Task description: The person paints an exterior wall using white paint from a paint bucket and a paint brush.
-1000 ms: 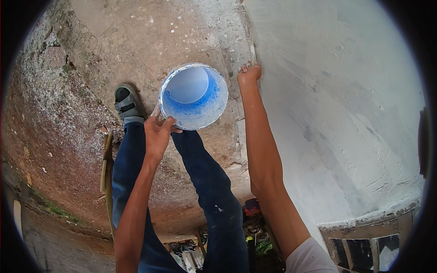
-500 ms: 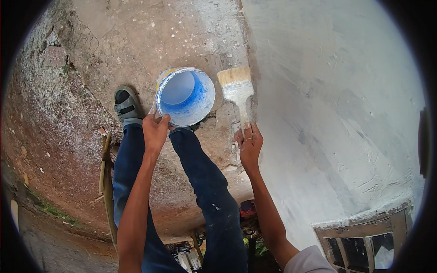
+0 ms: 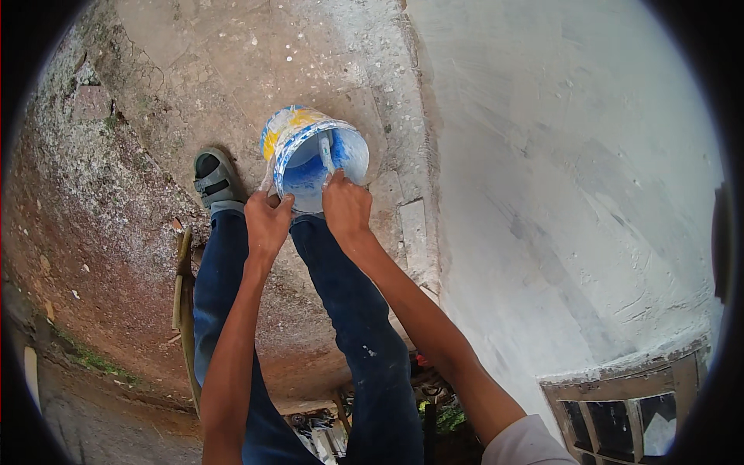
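My left hand grips the near left rim of a paint-smeared bucket, blue, yellow and white outside. The bucket tilts toward me, so its blue, white-streaked inside shows. At its near right rim, my right hand is closed around the handle of a paintbrush. The handle slants down into the bucket; the bristles are hidden inside it.
A whitewashed wall with grey streaks rises on the right, with a wooden-framed window low in it. My sandalled left foot stands on cracked, paint-spotted ground. A long stick lies beside my left leg.
My right hand has brought the paintbrush from near the wall leftward into the bucket. The bucket has tipped further toward me, still in my left hand's grip.
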Tool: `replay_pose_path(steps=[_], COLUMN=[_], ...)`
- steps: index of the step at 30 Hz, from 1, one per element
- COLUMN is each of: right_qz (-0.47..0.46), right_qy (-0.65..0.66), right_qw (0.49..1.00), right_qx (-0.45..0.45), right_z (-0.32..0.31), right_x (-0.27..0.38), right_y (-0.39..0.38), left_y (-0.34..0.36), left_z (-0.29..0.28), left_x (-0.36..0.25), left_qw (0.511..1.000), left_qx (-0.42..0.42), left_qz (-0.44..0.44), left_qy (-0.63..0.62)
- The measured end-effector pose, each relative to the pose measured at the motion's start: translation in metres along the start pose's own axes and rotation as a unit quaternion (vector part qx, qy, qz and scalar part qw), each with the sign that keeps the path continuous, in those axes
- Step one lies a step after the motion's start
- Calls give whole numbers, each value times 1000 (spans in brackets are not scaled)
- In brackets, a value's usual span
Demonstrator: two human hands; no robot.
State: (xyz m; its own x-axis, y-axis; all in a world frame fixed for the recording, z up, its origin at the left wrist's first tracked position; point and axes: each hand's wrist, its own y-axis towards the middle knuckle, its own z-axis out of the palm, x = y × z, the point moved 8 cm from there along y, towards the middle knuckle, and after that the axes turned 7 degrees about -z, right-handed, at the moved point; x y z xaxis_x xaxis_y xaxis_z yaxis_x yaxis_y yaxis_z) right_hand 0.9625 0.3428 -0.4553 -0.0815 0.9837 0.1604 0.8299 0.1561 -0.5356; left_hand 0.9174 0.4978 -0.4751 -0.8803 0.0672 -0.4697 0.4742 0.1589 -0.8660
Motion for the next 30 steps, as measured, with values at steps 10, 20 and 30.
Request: replay_pose_path(steps=[10,20,30], right_qz=[-17,103,359], right_qy=[186,516,834], right_qw=[977,846,404], right_qx=[97,82,-109], right_z=[6,6,19], right_x=[19,-38,-118], right_y=[-6,-29,-96], left_y=[10,14,10], left_z=[-5,1,15], left_x=[19,21,14], left_qw=[999,999,981], left_qx=[-20,12,27], left_qz=[27,-15,-41], left_qy=[28,-43,-189])
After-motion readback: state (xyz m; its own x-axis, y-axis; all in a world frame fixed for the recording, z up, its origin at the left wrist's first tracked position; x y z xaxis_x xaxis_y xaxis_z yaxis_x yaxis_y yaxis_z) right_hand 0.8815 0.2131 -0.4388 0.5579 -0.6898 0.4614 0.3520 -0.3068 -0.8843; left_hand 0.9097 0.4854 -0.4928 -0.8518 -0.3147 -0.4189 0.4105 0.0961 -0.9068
